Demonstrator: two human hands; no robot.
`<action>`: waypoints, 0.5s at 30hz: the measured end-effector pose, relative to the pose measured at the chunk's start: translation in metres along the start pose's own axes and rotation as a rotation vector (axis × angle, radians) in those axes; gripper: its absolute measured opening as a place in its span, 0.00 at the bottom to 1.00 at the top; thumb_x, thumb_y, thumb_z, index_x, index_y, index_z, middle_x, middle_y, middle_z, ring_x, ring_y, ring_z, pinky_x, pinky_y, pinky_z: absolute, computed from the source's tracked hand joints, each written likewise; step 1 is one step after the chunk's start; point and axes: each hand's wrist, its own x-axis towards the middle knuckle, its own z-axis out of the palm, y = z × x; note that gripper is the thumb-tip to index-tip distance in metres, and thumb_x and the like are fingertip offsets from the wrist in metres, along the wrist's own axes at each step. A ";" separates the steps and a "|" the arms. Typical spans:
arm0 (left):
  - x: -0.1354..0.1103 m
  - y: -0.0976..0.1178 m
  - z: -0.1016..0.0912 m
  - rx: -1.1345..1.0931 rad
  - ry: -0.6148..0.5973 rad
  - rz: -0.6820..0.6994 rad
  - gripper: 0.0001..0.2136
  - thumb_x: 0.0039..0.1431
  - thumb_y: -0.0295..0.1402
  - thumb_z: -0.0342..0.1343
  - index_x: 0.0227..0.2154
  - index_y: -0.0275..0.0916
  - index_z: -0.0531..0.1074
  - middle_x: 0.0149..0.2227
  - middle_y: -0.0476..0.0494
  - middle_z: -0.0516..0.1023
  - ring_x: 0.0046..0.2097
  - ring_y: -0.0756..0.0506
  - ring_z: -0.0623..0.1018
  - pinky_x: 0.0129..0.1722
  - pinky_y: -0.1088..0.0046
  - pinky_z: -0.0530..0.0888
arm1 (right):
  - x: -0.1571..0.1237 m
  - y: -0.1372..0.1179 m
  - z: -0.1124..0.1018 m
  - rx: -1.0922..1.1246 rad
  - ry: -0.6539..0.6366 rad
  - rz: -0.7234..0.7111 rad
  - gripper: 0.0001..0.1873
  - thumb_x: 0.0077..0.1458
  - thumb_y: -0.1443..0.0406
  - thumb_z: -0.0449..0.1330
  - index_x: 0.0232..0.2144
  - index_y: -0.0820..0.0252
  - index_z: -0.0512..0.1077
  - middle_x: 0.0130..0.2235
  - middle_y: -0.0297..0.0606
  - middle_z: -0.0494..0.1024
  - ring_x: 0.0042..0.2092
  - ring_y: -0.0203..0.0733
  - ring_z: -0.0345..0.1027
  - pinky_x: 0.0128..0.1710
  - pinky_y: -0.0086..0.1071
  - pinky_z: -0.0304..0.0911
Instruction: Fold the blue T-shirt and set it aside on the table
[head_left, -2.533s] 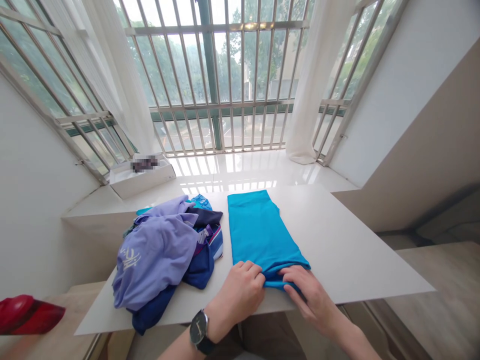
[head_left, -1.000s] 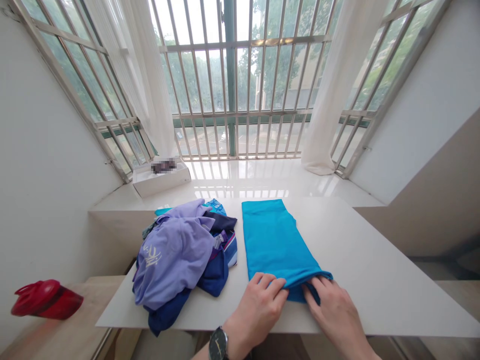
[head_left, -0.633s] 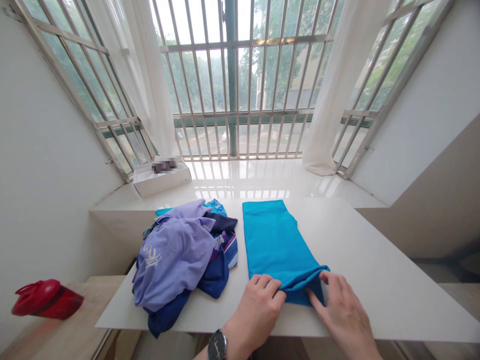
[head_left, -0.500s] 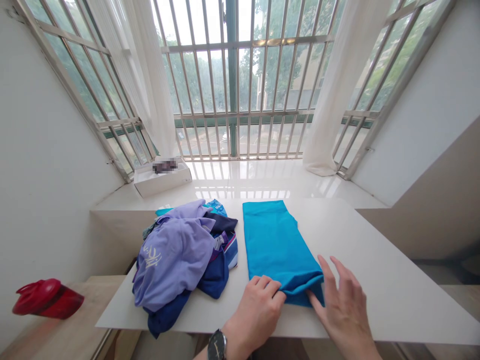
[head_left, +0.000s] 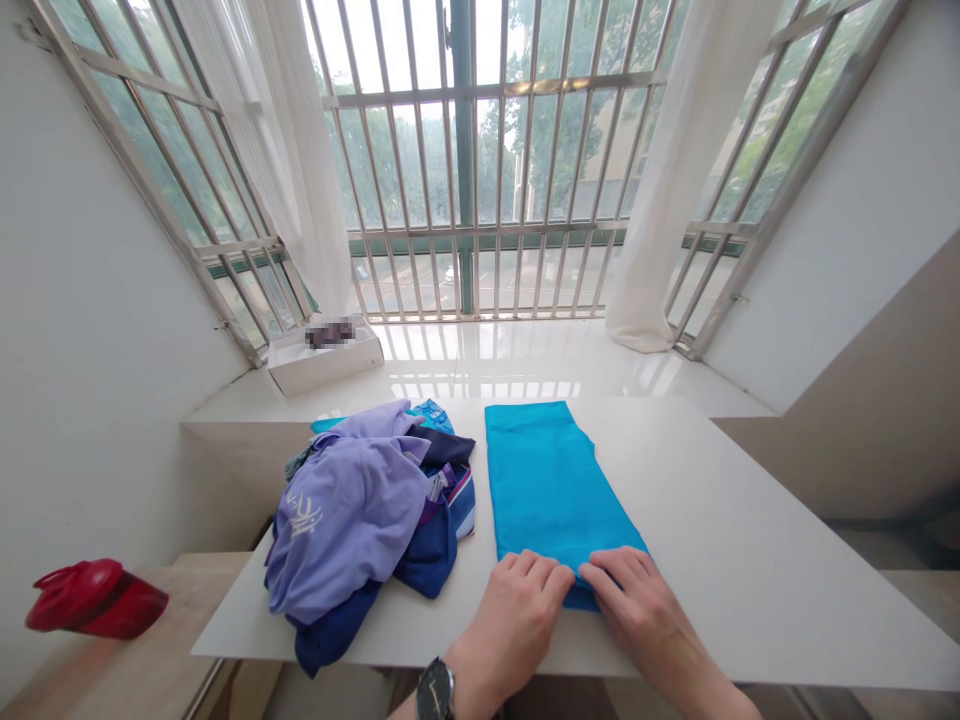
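A bright blue garment point(head_left: 555, 480) lies folded into a long flat shape on the white table point(head_left: 750, 560); its exact kind does not show. My left hand point(head_left: 525, 600) is closed on the near left part of its edge, a dark watch point(head_left: 435, 690) on the wrist. Right beside it, my right hand point(head_left: 630, 595) grips the same near edge with curled fingers, and the thumbs almost meet. Some cloth at that edge is hidden beneath the fingers. To the left sits a crumpled heap of clothes, topped by a lavender shirt point(head_left: 352, 510) with white print.
Navy clothing point(head_left: 431, 550) sticks out from under the heap. On the windowsill point(head_left: 495, 360) behind the table rests a white box point(head_left: 326, 360) with a blurred item on it. A red bottle point(head_left: 97, 598) is at the far left. White curtains and barred windows stand beyond.
My right hand has moved left and down from the garment's near right corner, its spread fingers now closed on the edge. The cloth there looks flatter. My left hand stays in place.
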 end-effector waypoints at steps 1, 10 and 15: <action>0.001 0.000 0.000 -0.005 0.005 -0.013 0.12 0.64 0.20 0.49 0.46 0.42 0.64 0.41 0.49 0.75 0.40 0.44 0.72 0.37 0.66 0.67 | -0.002 0.000 -0.001 0.002 0.001 -0.008 0.11 0.66 0.72 0.50 0.40 0.60 0.72 0.36 0.40 0.75 0.38 0.43 0.67 0.42 0.37 0.60; 0.001 -0.003 0.005 0.074 0.013 -0.005 0.06 0.63 0.23 0.54 0.36 0.41 0.65 0.38 0.49 0.74 0.39 0.43 0.71 0.34 0.67 0.66 | -0.012 0.002 0.000 0.003 -0.119 0.019 0.13 0.65 0.73 0.47 0.38 0.56 0.70 0.36 0.37 0.74 0.36 0.40 0.67 0.40 0.35 0.62; -0.001 -0.006 0.004 0.128 0.042 -0.011 0.07 0.62 0.24 0.56 0.35 0.41 0.65 0.36 0.49 0.72 0.37 0.43 0.70 0.34 0.66 0.65 | -0.015 0.009 -0.001 0.034 -0.154 -0.012 0.12 0.65 0.74 0.48 0.39 0.57 0.70 0.39 0.39 0.74 0.39 0.40 0.68 0.41 0.35 0.62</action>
